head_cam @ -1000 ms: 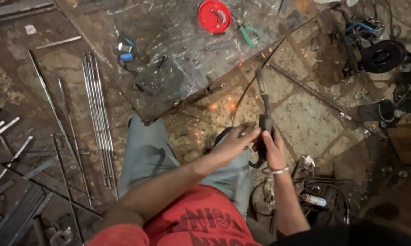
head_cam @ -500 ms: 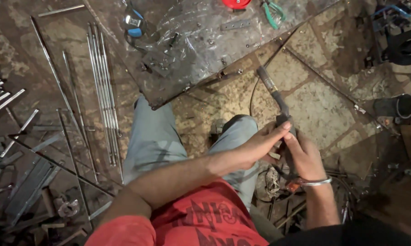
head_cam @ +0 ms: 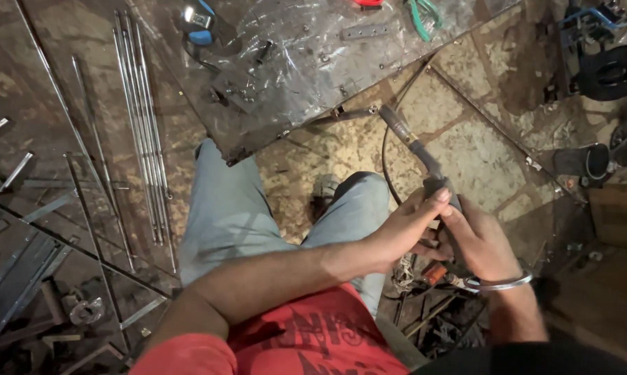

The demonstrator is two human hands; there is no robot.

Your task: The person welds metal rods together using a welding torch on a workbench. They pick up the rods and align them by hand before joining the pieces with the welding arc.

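Both hands grip the welding torch point(head_cam: 424, 156) at centre-right, above the stone floor point(head_cam: 466, 153): left hand point(head_cam: 404, 232) wrapped round its handle, right hand point(head_cam: 480, 243) clasped on it too, w/ a metal bangle point(head_cam: 497, 283) at the wrist. Torch tip points at the steel sheet point(head_cam: 293, 62), far centre. Thin rods point(head_cam: 143, 139) lie left

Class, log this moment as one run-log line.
left hand: gripping dark welding torch handle | right hand: same handle | torch tip: near grey metal sheet edge
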